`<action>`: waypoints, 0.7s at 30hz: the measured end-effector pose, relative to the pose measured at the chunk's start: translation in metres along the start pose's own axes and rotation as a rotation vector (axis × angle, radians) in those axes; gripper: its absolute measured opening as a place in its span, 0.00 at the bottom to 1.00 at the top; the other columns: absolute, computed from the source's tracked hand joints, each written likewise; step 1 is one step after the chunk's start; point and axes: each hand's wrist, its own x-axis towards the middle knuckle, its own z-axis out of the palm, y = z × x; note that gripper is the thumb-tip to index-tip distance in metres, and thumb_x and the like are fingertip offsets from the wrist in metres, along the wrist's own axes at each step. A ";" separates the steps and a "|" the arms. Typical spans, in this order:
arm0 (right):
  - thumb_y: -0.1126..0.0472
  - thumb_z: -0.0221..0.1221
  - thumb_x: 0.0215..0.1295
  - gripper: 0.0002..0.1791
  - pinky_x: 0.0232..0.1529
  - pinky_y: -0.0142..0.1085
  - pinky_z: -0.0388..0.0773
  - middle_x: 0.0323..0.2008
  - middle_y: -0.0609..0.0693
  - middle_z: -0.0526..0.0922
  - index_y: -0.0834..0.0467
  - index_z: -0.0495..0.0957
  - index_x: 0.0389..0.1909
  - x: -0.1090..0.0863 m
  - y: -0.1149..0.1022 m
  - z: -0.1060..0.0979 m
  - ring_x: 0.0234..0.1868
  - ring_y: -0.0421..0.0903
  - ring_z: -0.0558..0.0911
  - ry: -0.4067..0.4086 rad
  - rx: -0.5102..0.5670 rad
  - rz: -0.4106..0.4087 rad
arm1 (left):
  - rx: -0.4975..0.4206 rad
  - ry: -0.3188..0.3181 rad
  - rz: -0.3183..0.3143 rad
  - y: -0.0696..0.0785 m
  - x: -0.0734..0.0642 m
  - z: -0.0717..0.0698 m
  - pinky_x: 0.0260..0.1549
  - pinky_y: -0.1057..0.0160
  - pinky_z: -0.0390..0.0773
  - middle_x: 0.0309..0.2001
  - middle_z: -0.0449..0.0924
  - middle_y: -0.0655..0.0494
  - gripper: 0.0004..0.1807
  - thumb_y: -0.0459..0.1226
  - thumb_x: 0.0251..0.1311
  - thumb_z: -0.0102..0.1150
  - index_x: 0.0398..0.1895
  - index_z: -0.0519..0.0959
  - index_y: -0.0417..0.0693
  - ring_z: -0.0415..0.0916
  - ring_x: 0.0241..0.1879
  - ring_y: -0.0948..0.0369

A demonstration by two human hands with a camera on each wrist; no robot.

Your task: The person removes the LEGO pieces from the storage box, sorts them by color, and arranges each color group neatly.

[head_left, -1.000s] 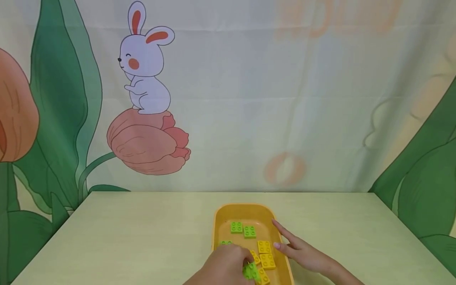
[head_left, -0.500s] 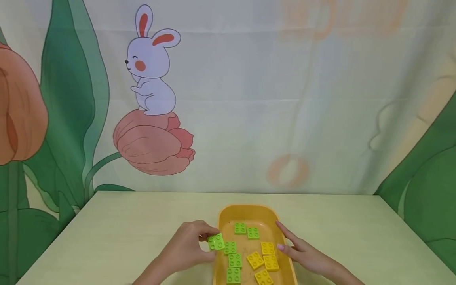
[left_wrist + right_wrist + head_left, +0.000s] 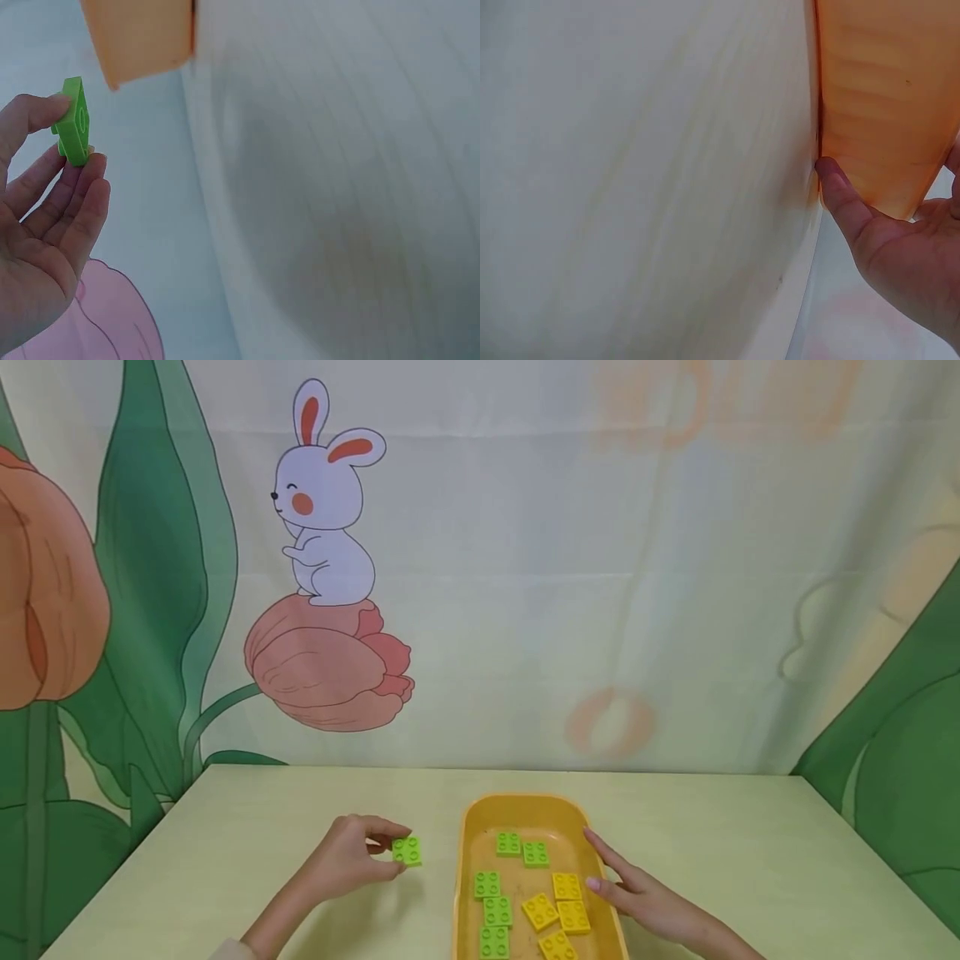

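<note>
My left hand pinches a light green toy building brick, raised over the table left of the tray. In the left wrist view, thumb and fingertips grip the edges of this brick. My right hand rests against the right side of a yellow-orange tray, its fingers extended at the rim and outer wall. In the right wrist view, the right hand lies against the tray's wall. Inside the tray, several green bricks lie to the left and back, and yellow bricks to the right.
The pale table extends on both sides of the tray. Behind it hangs a cloth backdrop printed with a rabbit, tulips and leaves.
My left hand has lifted the green brick out of the tray and carried it left past the rim, over the table. The right hand has stayed at the tray's side.
</note>
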 end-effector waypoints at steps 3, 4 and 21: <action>0.50 0.44 0.70 0.37 0.50 0.50 0.72 0.68 0.69 0.36 0.54 0.35 0.71 0.000 0.001 0.000 0.59 0.57 0.68 0.002 -0.008 -0.003 | 0.028 -0.040 0.004 -0.010 0.006 -0.002 0.33 0.64 0.79 0.36 0.82 0.49 0.17 0.31 0.38 0.69 0.37 0.82 0.37 0.75 0.32 0.62; 0.51 0.43 0.70 0.37 0.50 0.51 0.71 0.68 0.69 0.35 0.54 0.35 0.71 0.000 0.001 0.001 0.60 0.59 0.65 0.001 -0.011 -0.006 | 0.041 -0.057 0.011 -0.013 0.008 -0.003 0.32 0.65 0.78 0.36 0.82 0.49 0.17 0.31 0.38 0.69 0.37 0.82 0.36 0.76 0.31 0.62; 0.50 0.43 0.70 0.38 0.51 0.52 0.70 0.68 0.69 0.34 0.54 0.34 0.71 0.000 0.001 0.000 0.63 0.65 0.58 0.002 -0.017 0.003 | 0.165 -0.144 -0.084 -0.037 0.029 -0.001 0.28 0.69 0.75 0.30 0.82 0.51 0.17 0.27 0.34 0.71 0.33 0.81 0.33 0.76 0.29 0.60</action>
